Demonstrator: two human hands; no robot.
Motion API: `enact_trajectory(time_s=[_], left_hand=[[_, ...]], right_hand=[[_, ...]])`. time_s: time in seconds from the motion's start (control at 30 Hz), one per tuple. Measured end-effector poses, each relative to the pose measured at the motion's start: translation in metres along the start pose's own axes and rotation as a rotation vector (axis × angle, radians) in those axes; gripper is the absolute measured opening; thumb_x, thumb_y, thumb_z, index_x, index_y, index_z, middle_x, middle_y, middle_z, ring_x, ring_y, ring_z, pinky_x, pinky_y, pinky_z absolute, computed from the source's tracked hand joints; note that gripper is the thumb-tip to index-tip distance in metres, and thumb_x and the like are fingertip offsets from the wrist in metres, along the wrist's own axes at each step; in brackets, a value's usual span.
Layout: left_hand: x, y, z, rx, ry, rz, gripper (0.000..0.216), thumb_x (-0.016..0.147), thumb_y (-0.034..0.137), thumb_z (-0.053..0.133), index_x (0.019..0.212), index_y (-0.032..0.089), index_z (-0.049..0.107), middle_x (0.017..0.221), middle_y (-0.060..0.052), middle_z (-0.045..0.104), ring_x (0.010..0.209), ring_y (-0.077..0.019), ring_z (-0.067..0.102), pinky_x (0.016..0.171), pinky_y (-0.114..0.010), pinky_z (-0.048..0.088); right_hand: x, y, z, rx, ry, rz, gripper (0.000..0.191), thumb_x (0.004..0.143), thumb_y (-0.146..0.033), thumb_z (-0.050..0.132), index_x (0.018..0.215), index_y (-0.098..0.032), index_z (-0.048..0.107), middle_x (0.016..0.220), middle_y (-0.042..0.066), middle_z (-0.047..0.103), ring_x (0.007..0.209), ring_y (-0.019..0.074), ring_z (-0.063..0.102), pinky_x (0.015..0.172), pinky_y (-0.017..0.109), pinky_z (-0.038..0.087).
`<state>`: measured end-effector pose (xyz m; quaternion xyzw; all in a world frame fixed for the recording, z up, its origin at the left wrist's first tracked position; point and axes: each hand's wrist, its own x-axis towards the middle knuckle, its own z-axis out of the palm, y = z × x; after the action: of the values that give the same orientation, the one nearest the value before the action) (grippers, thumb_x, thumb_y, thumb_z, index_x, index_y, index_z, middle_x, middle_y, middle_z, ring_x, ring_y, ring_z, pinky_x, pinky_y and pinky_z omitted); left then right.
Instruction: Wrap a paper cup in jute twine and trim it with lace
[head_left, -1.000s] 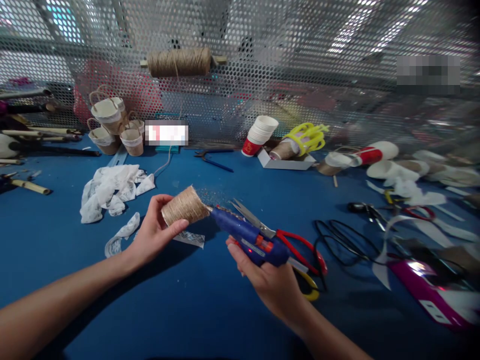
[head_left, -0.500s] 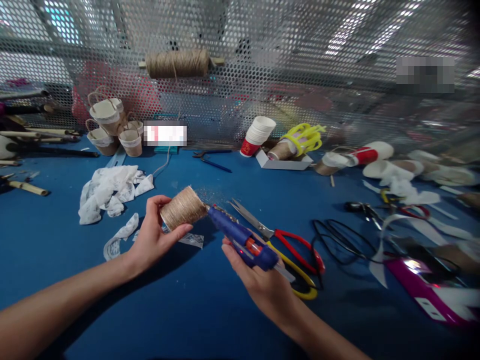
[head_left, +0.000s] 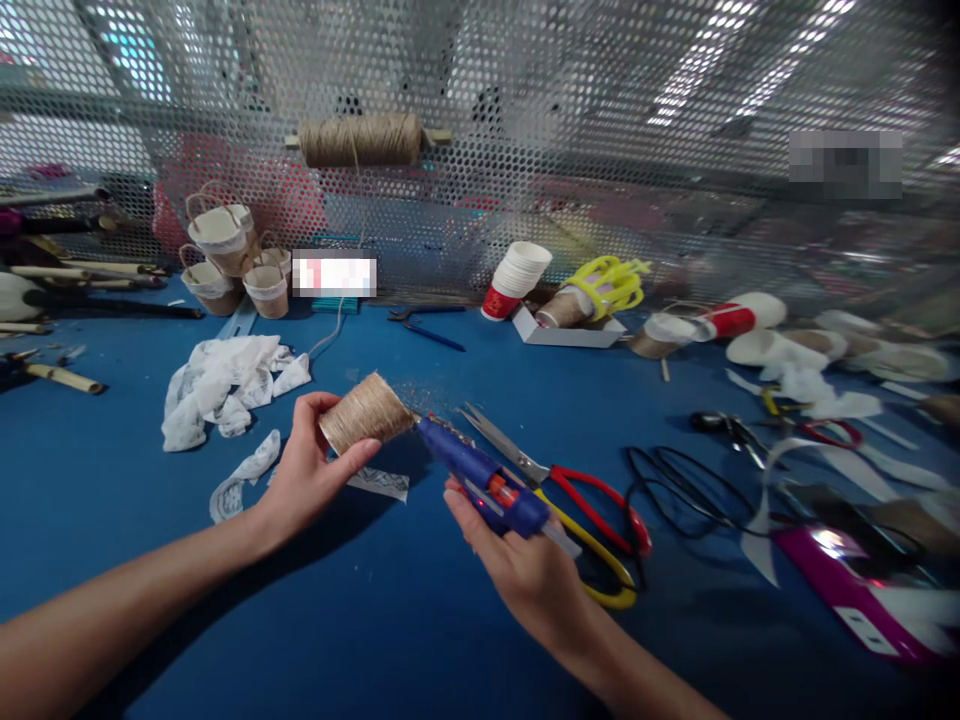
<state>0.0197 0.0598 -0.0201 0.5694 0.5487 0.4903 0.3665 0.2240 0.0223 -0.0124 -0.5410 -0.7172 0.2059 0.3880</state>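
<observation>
My left hand (head_left: 304, 470) grips a small cup wrapped in jute twine (head_left: 365, 413), held on its side above the blue table (head_left: 390, 620). My right hand (head_left: 525, 565) is closed round a blue hot glue gun (head_left: 480, 477). The gun's nozzle touches the right-hand end of the wrapped cup. A strip of white lace (head_left: 379, 483) lies on the table just under the cup.
Red and yellow scissors (head_left: 570, 480) lie right of the gun, with black cables (head_left: 682, 490) and more scissors (head_left: 731, 430) beyond. Crumpled white lace (head_left: 225, 380) lies left. Finished twine cups (head_left: 225, 260), stacked paper cups (head_left: 517, 275) and a twine spool (head_left: 360, 140) line the perforated metal screen.
The glue gun and my right hand have shifted slightly left and down along the cup's end. The left hand keeps its hold on the cup.
</observation>
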Motion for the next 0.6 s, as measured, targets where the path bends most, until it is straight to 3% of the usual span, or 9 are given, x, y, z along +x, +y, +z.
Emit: enact_trajectory(time_s=[0.17, 0.6], left_hand=[[-0.0007, -0.0026, 0.0009, 0.023, -0.024, 0.020, 0.045, 0.068, 0.035, 0.065, 0.098, 0.021, 0.034, 0.088, 0.000, 0.042, 0.074, -0.0129, 0.048, 0.065, -0.026, 0.045], [0.0001, -0.0051, 0.0009, 0.036, -0.062, -0.007, 0.045, 0.071, 0.037, 0.063, 0.100, 0.021, 0.033, 0.090, 0.000, 0.041, 0.076, -0.0135, 0.046, 0.067, -0.028, 0.043]], right_hand=[[-0.0006, 0.0001, 0.0027, 0.045, 0.019, -0.007, 0.012, 0.081, -0.029, 0.056, 0.080, -0.018, 0.059, 0.073, 0.005, 0.063, 0.064, 0.0172, 0.062, 0.065, 0.031, 0.053], [-0.0018, 0.0030, 0.0048, 0.086, 0.036, -0.009, 0.013, 0.081, -0.030, 0.057, 0.085, -0.018, 0.058, 0.074, 0.004, 0.064, 0.066, 0.0172, 0.062, 0.064, 0.030, 0.054]])
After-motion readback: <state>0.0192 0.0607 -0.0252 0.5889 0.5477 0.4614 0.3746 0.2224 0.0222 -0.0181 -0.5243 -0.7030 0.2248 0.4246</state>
